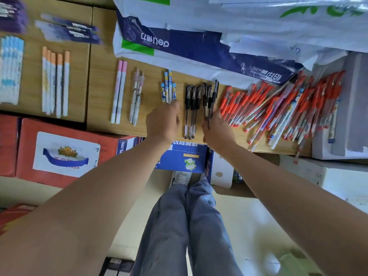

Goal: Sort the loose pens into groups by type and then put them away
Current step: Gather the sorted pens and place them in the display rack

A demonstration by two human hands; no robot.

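Head: right hand (217,130) grips black pens (209,100) (upright).

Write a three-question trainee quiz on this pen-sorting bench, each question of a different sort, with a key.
1. True or false: the right hand grips black gel pens.
2. Which pile is still unsorted? A) red gel pens B) orange-capped pens C) pink-capped pens
3. Fill in: the left hand reaches the blue patterned pens, which lie between the black gel pens and the ____ retractable pens.

Key: 1 true; 2 A; 3 clear.
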